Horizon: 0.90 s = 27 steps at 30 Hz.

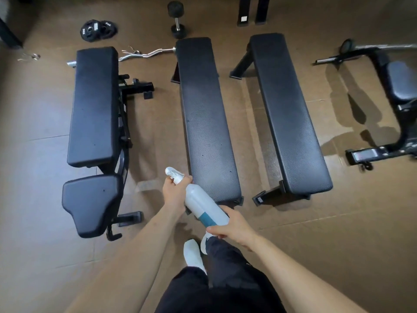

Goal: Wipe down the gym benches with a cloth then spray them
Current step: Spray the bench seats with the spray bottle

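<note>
The white plastic spray bottle with a teal band at its base [199, 201] sits in the lower centre of the frame, held tilted above the floor, its nozzle toward the upper left and its base toward the lower right. The left hand [174, 194] has its grip clamped round the bottle's neck at the trigger head. The right hand [233, 227] has its grip closed round the teal base.

The bottle's shoulder overlaps the near left corner of the long black flat padded bench in the middle [207, 118], which runs up the centre of the frame. A second black flat padded bench [290, 114] lies parallel just to the right. A black adjustable bench with a separate seat pad [93, 105] stands on the left.

Below the bottle show white shoes [194, 254] and black trousers [225, 290].

On the brown tiled floor [33, 199], a chrome curl bar [146, 54] lies between the left and middle benches at the top. A black dumbbell [177, 19] and black weight plates [97, 29] lie beyond. A black machine with a padded seat [401, 84] stands at the right edge.
</note>
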Available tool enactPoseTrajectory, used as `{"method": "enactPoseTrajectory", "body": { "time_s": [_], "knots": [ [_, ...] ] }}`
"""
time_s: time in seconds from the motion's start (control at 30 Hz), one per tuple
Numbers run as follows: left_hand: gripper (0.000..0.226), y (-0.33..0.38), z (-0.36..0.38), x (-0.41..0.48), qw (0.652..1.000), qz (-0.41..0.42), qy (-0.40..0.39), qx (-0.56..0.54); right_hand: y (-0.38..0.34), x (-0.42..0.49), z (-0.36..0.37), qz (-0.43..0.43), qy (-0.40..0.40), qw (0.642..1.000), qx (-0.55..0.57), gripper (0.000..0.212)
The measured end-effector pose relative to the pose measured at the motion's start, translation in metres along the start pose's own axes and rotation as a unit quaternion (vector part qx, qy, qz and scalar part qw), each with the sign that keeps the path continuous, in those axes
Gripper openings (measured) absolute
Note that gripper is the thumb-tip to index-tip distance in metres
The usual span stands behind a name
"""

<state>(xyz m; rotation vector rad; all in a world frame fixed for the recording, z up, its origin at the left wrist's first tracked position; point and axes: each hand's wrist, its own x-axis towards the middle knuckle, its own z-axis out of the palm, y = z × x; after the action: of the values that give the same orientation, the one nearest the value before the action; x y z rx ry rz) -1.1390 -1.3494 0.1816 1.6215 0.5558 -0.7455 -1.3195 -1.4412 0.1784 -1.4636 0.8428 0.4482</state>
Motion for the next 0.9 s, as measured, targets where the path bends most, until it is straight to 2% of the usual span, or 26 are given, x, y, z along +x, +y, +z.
{"method": "enactPoseTrajectory", "body": {
  "time_s": [0.1,0.23,0.3,0.4,0.6,0.7,0.9],
  "knots": [
    [0.029,-0.028,-0.011,-0.017,1.0,-0.005,-0.007,-0.009,0.021,-0.022,0.006,0.011,-0.004,0.999,-0.038,0.067],
    [0.028,-0.062,-0.012,-0.049,0.999,-0.027,0.02,0.01,0.059,-0.046,0.003,0.008,0.0,0.997,-0.073,0.08],
    [0.029,-0.076,-0.006,-0.067,0.999,-0.022,0.03,0.017,0.076,-0.055,-0.007,0.01,-0.006,0.997,-0.078,0.087],
    [0.028,-0.096,0.015,-0.092,1.0,0.007,0.026,0.007,0.098,-0.068,-0.032,-0.003,-0.01,0.996,-0.089,0.088],
    [0.032,-0.144,0.098,-0.149,0.997,0.017,0.055,0.044,0.152,-0.103,-0.115,-0.017,-0.032,0.995,-0.092,0.09],
    [0.023,-0.171,0.148,-0.18,0.997,0.004,0.055,0.053,0.186,-0.124,-0.171,-0.009,-0.036,0.996,-0.081,0.086],
    [0.027,-0.203,0.239,-0.232,0.999,0.016,-0.002,0.05,0.235,-0.163,-0.257,0.006,-0.004,0.998,-0.061,0.085]
  ]
}}
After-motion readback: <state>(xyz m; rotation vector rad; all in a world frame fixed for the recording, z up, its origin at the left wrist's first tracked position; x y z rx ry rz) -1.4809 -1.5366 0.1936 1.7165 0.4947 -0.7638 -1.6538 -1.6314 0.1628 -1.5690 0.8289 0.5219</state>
